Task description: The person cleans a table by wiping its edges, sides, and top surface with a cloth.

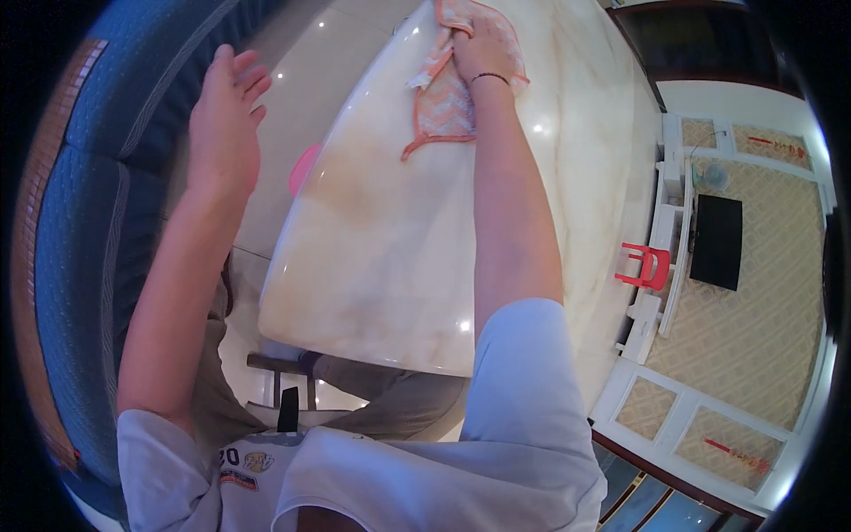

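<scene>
My right hand [484, 55] is at the far part of a glossy marble tabletop [372, 257], its fingers closed on a cleaning cloth [443, 105]. The cloth has a pink and white zigzag pattern with an orange-pink hem, and a loose corner hangs toward me on the stone. Part of it is hidden under my hand. A thin dark bracelet circles my right wrist. Off the table's left edge, my left hand [225, 124] is raised in the air with its fingers apart, holding nothing.
A blue padded sofa [97, 222] runs along the left. Something pink and round [305, 170] shows beside the table edge. To the right are a small red chair [647, 266], a black television [716, 242] and a white cabinet [645, 324]. My legs are below the near edge.
</scene>
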Demonstrator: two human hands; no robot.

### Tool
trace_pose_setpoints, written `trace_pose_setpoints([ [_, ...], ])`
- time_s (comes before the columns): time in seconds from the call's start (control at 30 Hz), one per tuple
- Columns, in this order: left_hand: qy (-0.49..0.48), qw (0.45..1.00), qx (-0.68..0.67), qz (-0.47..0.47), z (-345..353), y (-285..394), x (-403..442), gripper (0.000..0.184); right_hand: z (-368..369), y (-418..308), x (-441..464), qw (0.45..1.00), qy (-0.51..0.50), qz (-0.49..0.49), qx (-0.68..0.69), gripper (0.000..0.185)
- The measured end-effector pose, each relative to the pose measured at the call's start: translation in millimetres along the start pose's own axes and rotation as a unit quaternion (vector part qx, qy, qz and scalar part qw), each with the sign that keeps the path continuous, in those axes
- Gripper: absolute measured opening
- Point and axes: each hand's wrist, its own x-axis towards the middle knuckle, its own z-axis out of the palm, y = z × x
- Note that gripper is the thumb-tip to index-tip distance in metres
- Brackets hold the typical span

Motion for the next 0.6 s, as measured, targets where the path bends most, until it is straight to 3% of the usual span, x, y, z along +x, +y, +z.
trace_pose_setpoints([
  [0.2, 0.012, 1.0, -0.002, -0.012, 0.9, -4.7, 9.5, 0.058, -12.5, 85.1, -8.6, 0.995, 0.008, 0.1, 0.007, 0.057],
  [0.6, 0.036, 0.999, 0.022, -0.013, 1.1, -0.4, 11.3, 0.056, -52.9, 238.0, -119.7, 0.973, 0.038, 0.223, -0.052, 0.051],
])
